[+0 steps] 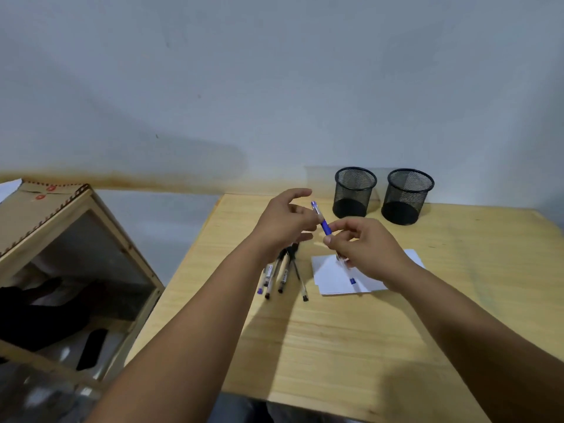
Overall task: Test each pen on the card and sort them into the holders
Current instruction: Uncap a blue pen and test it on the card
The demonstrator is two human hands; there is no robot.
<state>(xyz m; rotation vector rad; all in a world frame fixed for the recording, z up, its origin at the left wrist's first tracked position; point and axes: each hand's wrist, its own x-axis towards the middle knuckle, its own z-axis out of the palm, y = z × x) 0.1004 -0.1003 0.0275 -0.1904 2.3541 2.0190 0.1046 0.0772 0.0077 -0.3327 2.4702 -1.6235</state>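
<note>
Gripped blue pen (324, 223) in right hand (363, 248), raised above card (335, 274), likely for uncapping; left hand (285, 221) pinched its upper end; holders (355, 192) empty.

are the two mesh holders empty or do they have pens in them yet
Empty: the left holder and right holder show only bare dark bottoms through the mesh.

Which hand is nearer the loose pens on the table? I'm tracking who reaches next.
Left. The left hand hovers right above the loose pens; the right hand is off to their right, over the card.
</note>
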